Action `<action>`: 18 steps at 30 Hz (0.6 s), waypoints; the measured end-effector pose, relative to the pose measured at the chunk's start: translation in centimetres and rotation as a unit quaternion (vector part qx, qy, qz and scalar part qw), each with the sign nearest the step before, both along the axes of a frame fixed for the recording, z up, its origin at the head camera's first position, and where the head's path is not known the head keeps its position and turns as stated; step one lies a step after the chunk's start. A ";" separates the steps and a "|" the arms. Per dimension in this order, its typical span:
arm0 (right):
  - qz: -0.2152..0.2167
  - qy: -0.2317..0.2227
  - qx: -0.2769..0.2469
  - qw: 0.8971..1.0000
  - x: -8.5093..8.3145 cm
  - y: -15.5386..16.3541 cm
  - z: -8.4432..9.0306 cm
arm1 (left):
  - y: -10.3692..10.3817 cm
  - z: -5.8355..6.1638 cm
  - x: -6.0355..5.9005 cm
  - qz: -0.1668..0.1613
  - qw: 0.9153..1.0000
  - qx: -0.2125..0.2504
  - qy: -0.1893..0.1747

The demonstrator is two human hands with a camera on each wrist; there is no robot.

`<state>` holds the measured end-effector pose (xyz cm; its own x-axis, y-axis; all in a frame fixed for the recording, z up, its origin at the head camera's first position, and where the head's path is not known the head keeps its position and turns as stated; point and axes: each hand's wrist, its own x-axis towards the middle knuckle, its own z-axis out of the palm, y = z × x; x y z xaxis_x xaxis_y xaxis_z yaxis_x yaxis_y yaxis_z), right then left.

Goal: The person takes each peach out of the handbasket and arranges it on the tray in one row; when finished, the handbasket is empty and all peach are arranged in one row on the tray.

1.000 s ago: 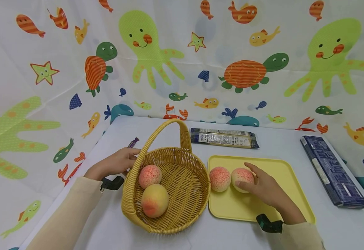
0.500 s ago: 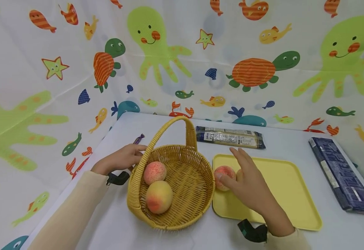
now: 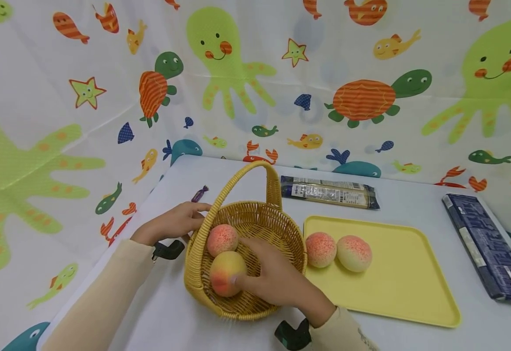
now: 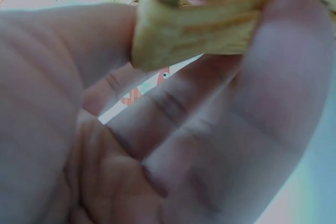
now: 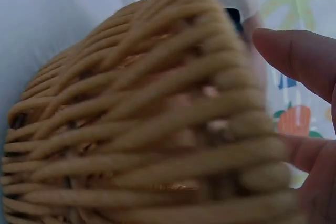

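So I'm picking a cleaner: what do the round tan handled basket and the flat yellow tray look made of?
The round tan handled basket looks woven from wicker or rattan, matte: thick interlaced strands show in the right wrist view. The flat yellow tray seems moulded plastic, smooth, with a raised rim and rounded corners.

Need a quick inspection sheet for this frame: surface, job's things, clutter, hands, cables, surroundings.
Surface: white table, yellow tray on it.
Job's things: wicker basket with two peaches; front peach, back peach. Two more peaches on the tray.
Clutter: flat packet behind the tray, dark blue packet at right, purple candy.
Hands: left hand holds the basket rim; right hand reaches into the basket, thumb on the front peach, grip unclear.
Cables: nothing seen.
Surroundings: sea-animal print sheet.
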<state>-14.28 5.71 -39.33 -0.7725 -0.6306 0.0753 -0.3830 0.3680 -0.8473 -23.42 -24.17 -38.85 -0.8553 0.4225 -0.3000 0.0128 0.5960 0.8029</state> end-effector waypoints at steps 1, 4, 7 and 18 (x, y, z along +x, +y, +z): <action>0.008 0.000 0.003 1.000 0.0 -0.3 -0.2 | 0.0 0.0 0.0 -0.001 1.000 0.003 0.000; 0.030 0.005 0.013 0.999 -0.1 -1.1 -0.8 | 0.0 -0.1 0.1 0.003 1.000 0.005 -0.001; 0.041 0.008 0.030 0.999 -0.1 -1.5 -1.3 | 0.1 -0.1 0.1 0.002 1.000 0.008 0.000; 0.017 -0.005 0.054 0.998 0.0 -2.0 -1.3 | 0.1 0.1 0.3 0.007 1.000 -0.002 -0.001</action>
